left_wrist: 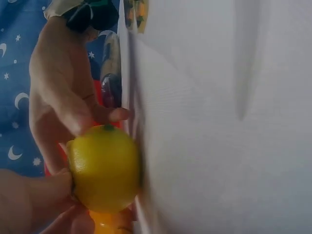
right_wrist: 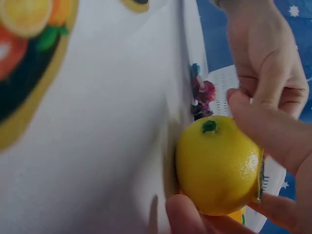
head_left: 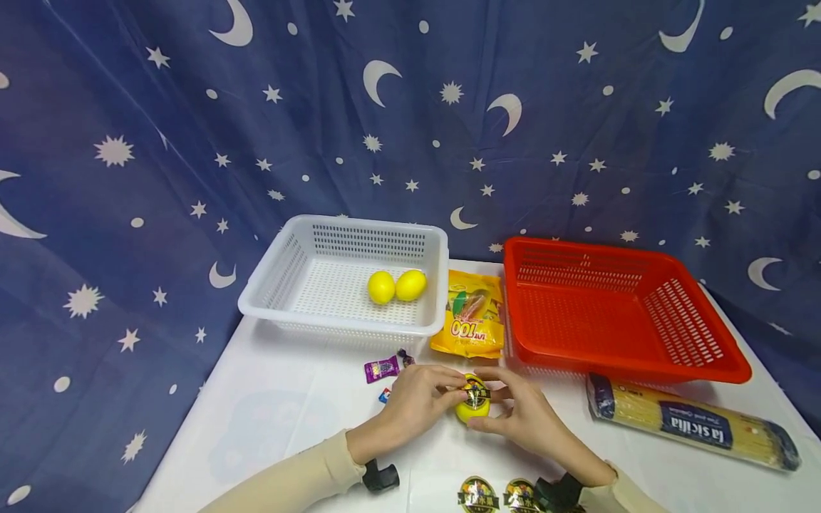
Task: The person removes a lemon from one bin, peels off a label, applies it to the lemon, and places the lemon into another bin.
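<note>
A yellow lemon (head_left: 471, 416) lies between both hands above the white table, a dark round fruit sticker (head_left: 476, 393) on its upper face. My right hand (head_left: 527, 415) grips the lemon from the right, thumb low and fingers over the far side. At the sticker's left edge, the thumb and fingers of my left hand (head_left: 413, 399) pinch it against the fruit. In the left wrist view the lemon (left_wrist: 105, 168) shows a green stem spot on top. The right wrist view shows the sticker (right_wrist: 261, 178) nearly edge-on along the lemon's side.
Two lemons (head_left: 397, 286) sit in a white basket (head_left: 346, 329). Right of it are a yellow snack bag (head_left: 471, 324), a red basket (head_left: 622, 370) and a spaghetti pack (head_left: 693, 422). Small candies (head_left: 382, 368) lie by the left hand. Spare stickers (head_left: 478, 494) are at the front.
</note>
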The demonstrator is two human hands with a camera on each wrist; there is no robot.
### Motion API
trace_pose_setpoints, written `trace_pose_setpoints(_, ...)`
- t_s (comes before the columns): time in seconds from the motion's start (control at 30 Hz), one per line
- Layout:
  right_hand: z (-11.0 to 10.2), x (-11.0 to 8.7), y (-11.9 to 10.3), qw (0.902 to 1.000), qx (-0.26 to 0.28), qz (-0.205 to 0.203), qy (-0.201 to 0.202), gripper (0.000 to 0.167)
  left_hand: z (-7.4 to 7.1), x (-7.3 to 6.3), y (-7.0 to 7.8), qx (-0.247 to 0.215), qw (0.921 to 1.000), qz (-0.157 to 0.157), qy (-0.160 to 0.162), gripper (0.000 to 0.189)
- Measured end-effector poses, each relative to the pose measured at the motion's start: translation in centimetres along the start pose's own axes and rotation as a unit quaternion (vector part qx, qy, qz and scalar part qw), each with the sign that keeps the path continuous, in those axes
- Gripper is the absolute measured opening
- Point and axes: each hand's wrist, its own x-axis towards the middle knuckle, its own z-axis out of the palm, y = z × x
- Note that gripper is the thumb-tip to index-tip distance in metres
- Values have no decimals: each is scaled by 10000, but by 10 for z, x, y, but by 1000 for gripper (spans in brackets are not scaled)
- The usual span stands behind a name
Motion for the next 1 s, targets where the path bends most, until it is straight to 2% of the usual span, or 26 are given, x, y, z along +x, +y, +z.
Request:
trace_pose_setpoints(0.07, 1, 3, 0, 9989, -422, -185, -8, 77, -1, 1, 0, 15, 10000, 4, -35, 22)
trace_pose_setpoints(0.13, 1, 5, -1, 9972, -672, -320, -12, 76, -4, 3, 3, 39, 10000, -5, -72, 20)
trace_pose_setpoints(0.23, -11, 2, -6, 9973, -666, -271, -165, 69, -8, 9, 10, -57, 10000, 5, 15, 18)
trace_pose_setpoints(0.3, -33, -4, -15, 9979, -552, -111, -318, 68, -10, 16, 19, -263, 9995, 75, 149, 17)
trace_pose_setpoints(0.37, -63, -8, -25, 9975, -611, 18, -345, 67, -9, 25, 27, -406, 9984, 243, 300, 18)
trace_pose_setpoints(0.43, -98, -8, -33, 9966, -760, 109, -296, 68, -7, 36, 36, -357, 9975, 448, 414, 20)
trace_pose_setpoints(0.5, -129, -1, -35, 9942, -1066, 37, -137, 70, -3, 45, 42, -53, 9965, 663, 502, 24)
trace_pose_setpoints(0.63, -172, 38, -19, 9867, -1616, 105, -117, 72, 8, 62, 48, 810, 9909, 884, 611, 35)
trace_pose_setpoints(0.73, -187, 78, 5, 9830, -1766, 412, -276, 71, 18, 72, 49, 1395, 9836, 938, 650, 38)
trace_pose_setpoints(0.87, -187, 119, 41, 9803, -1635, 895, -651, 74, 28, 80, 50, 1997, 9728, 929, 712, 35)
trace_pose_setpoints(1.0, -173, 141, 68, 9756, -1509, 1190, -1060, 75, 31, 82, 49, 2163, 9690, 902, 787, 32)
